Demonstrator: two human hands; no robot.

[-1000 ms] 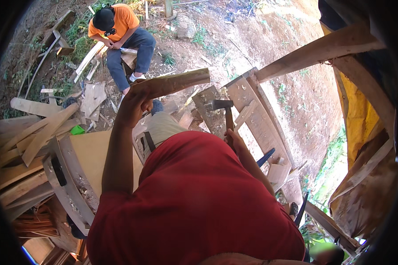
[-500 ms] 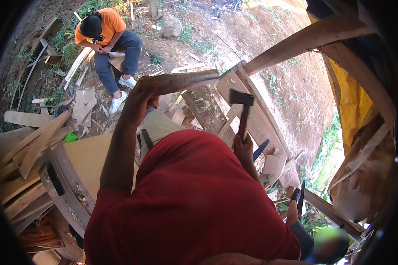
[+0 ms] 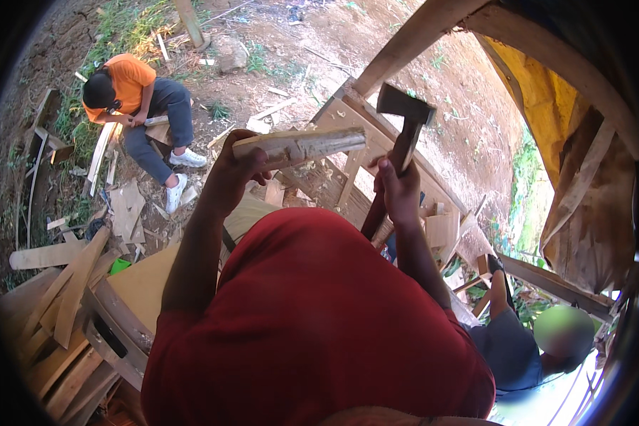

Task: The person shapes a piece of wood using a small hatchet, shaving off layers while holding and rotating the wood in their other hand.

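From where I stood, the left hand (image 3: 232, 176) worried me most. It was wrapped around one end of a piece of wood (image 3: 305, 147), just short of twelve o'clock, while the right hand (image 3: 399, 190) grasped a hatchet (image 3: 407, 138) by its handle, close under the head, at about one. Wood and hatchet were apart, yet the broader end of the head faced the wood. If a stroke glanced along that pale face, I judged, the left fingers could be cut; a loose clasp could let the wood twist under a blow, for I could not tell whether anything propped it. A flying chip might have reached the person in an orange shirt (image 3: 131, 82), seated at ten o'clock. Scraps (image 3: 126, 209) on the ground (image 3: 319, 46) could turn a foot.

I counted one hatchet, one held piece of wood and two hands, both occupied. Besides the seated person, with two white shoes (image 3: 188, 157), there was one person in dark clothes (image 3: 500, 355) at four, partly hidden. I saw one yellow sheet (image 3: 539, 78) at two and one bright green scrap (image 3: 120, 265) at half past eight. The loose planks (image 3: 79, 291) near there overlapped; I made out at least four.
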